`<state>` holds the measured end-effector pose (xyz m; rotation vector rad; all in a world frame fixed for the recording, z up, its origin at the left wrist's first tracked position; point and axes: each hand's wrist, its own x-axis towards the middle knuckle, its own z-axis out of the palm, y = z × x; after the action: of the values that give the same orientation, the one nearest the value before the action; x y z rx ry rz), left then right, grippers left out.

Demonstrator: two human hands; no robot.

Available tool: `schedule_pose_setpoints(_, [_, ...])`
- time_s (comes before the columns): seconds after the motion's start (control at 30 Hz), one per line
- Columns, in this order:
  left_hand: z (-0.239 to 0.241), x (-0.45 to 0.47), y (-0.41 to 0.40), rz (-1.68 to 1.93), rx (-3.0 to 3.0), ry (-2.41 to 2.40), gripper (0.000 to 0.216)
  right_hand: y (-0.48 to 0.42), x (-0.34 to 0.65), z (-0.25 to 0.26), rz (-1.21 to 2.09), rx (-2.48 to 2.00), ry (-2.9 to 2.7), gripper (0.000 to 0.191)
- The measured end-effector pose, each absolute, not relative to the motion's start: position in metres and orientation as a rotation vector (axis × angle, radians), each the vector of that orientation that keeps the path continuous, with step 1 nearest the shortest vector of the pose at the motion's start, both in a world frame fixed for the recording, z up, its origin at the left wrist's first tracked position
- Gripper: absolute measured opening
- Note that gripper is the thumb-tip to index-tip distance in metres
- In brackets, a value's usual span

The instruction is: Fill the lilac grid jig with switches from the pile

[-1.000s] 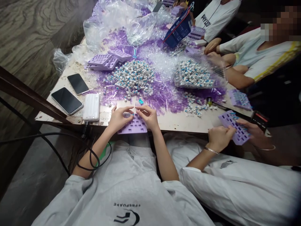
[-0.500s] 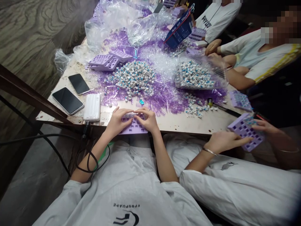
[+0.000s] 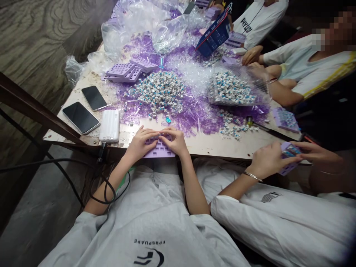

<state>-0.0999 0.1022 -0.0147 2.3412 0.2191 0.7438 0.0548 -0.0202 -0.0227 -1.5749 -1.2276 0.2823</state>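
Fingers of the left hand (image 3: 141,144) and right hand (image 3: 176,142) curl inward over the purple tray (image 3: 159,152), their tips meeting or nearly so above its far part; whether a small piece is pinched between them is hidden, so I cannot tell. The tray lies at the near edge of the table (image 3: 219,147), just before the person's lap, pockets facing up. It looks light and fairly stiff, perhaps moulded plastic or dense foam, and unlikely to break under a modest hold; its side edges seem the surest grip, since they leave the pockets uncovered.

Just beyond the hands sits a turquoise piece (image 3: 168,120), then a heap of white-and-blue pieces (image 3: 161,89) among clear purple strips (image 3: 194,120). The strips look thin, smooth and apt to slide, and they crowd the surface past the tray. To the left are a white power bank (image 3: 109,126), its dark cable (image 3: 102,152) hanging down, and two phones (image 3: 81,117). Stacked trays (image 3: 121,70) stand behind; rightward lie a clear bag (image 3: 232,89) of similar pieces and, farther back, a blue basket (image 3: 214,35). A co-worker's hands (image 3: 265,161) hold a second tray (image 3: 289,154), and that person's sleeve limits room beside the right elbow.
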Motion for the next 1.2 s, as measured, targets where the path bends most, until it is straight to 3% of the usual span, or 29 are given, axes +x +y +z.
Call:
schedule_pose_setpoints(0.57, [-0.023, -0.097, 0.098, 0.762, 2.463, 0.231, 0.023, -0.022, 0.062, -0.029, 0.276, -1.572, -1.306, 0.022])
schedule_pose_setpoints(0.8, [-0.019, -0.096, 0.097, 0.766, 2.487, 0.193, 0.026, -0.022, 0.064, -0.036, 0.149, -1.629, -1.311, 0.014])
schedule_pose_setpoints(1.2, [-0.024, -0.093, 0.098, 0.761, 2.456, 0.244, 0.021, -0.022, 0.062, -0.031, 0.208, -1.679, -1.338, 0.016])
